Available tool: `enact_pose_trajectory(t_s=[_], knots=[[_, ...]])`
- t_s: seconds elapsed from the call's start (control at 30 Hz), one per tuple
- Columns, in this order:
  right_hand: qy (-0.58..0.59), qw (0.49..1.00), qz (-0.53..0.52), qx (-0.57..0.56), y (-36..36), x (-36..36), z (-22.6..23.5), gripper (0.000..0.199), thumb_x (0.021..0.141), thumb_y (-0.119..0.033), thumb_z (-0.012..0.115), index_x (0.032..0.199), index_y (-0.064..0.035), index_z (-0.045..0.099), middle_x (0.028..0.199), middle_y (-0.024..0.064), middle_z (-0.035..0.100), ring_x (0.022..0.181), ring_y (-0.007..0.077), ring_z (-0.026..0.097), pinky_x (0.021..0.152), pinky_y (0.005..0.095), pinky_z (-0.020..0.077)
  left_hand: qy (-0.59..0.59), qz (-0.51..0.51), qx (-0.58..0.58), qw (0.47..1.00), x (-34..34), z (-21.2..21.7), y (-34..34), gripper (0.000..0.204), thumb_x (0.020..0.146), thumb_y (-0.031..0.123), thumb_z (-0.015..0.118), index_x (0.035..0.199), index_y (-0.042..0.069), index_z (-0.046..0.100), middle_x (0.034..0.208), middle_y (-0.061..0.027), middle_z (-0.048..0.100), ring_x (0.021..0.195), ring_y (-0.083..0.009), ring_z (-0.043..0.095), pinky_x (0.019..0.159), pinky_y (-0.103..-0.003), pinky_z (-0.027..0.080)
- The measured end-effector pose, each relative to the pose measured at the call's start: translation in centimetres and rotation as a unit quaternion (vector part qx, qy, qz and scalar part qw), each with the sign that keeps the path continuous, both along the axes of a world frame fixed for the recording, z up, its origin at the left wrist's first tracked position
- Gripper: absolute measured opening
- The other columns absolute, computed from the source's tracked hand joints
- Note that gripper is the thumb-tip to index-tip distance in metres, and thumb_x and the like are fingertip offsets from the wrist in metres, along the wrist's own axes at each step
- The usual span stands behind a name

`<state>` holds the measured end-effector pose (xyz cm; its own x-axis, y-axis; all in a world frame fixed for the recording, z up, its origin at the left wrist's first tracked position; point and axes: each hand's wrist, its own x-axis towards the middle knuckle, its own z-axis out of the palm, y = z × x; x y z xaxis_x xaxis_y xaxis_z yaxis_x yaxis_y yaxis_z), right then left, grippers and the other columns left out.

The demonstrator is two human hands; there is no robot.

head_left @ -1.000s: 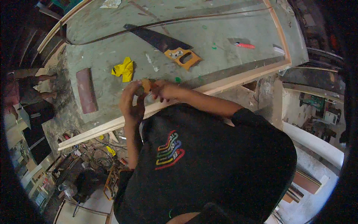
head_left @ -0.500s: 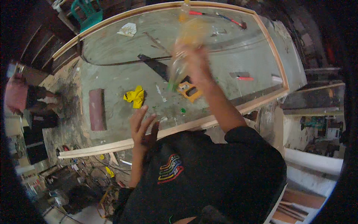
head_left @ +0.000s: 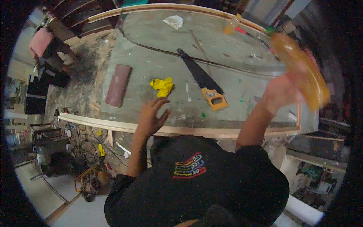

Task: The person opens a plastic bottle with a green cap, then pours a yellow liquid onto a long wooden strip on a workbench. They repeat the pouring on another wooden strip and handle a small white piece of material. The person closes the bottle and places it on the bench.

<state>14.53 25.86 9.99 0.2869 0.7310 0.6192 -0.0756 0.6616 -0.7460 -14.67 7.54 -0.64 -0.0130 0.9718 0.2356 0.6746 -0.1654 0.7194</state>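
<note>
My right hand [head_left: 281, 90], smeared by motion, grips a clear plastic bottle [head_left: 317, 89] of amber liquid over the right end of the board. The bottle's green cap end points up and away. My left hand [head_left: 153, 115] hangs at the near edge with spread fingers and holds nothing. Just beyond its fingertips lies a crumpled yellow cloth or glove [head_left: 163, 87]. A handsaw [head_left: 198, 72] with a yellow-orange handle lies between my hands, its blade pointing away to the left. Farther left is a reddish-brown curled sheet [head_left: 119, 85], like sandpaper.
Pale wooden strips [head_left: 102, 122] border the grey-green board [head_left: 143, 56]. At the far side are a small bottle of yellow liquid [head_left: 231, 25], a red-and-black handled tool [head_left: 251, 34] and a white scrap [head_left: 174, 22]. Another person [head_left: 43, 41] bends at the left. Cables and tools litter the floor.
My right hand has swung the bottle from above the saw to the far right, and its green cap end now points away. The view has shifted; my left hand stays open.
</note>
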Motion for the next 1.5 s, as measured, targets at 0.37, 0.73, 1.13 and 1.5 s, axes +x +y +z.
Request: enact_pose_trajectory(t_s=[0.37, 0.73, 1.13, 1.5], knots=[[0.342, 0.856, 0.218, -0.322, -2.2, -0.6, 3.4, 0.042, 0.091, -0.029, 0.068, 0.122, -0.0041, 0.055, 0.113, 0.0132, 0.065, 0.108, 0.0318, 0.066, 0.097, 0.0492, 0.0536, 0.141, -0.079, -0.261, 0.952, 1.7, -4.1, -5.2, 0.061, 0.088, 0.041, 0.071, 0.137, 0.009, 0.055, 0.134, -0.0179, 0.061, 0.124, -0.0366, 0.058, 0.108, -0.05, 0.041], [0.279, 0.72, 0.31, -0.555, -4.4, -6.6, -3.1, 0.045, 0.096, -0.044, 0.061, 0.122, -0.0075, 0.058, 0.115, 0.0127, 0.07, 0.104, 0.0274, 0.069, 0.092, 0.0464, 0.0572, -0.164, 0.001, -0.1, 0.981, 5.7, 1.5, -7.3, 0.083, 0.082, 0.031, 0.083, 0.147, 0.004, 0.041, 0.145, -0.0196, 0.05, 0.138, -0.0352, 0.045, 0.117, -0.045, 0.034], [-0.036, 0.337, 0.624, -0.704, -24.3, -21.6, -7.2, 0.042, 0.096, -0.051, 0.062, 0.118, -0.0154, 0.062, 0.105, 0.0019, 0.067, 0.098, 0.0178, 0.064, 0.079, 0.0365, 0.0514, -0.398, 0.325, 0.228, 0.827, 2.3, -3.5, -20.0, 0.088, 0.073, 0.03, 0.093, 0.141, 0.003, 0.044, 0.141, -0.0179, 0.053, 0.134, -0.0282, 0.05, 0.111, -0.044, 0.044], [-0.366, 0.67, 0.566, -0.312, -33.5, -42.4, -11.8, 0.03, 0.093, -0.027, 0.071, 0.113, -0.0062, 0.064, 0.1, 0.0025, 0.067, 0.091, 0.0119, 0.062, 0.082, 0.0292, 0.0506, -0.273, 0.691, 0.226, 0.63, -15.8, -3.2, -40.6, 0.053, 0.084, 0.009, 0.081, 0.13, 0.0, 0.054, 0.133, -0.0118, 0.058, 0.119, -0.0224, 0.058, 0.102, -0.037, 0.049]])
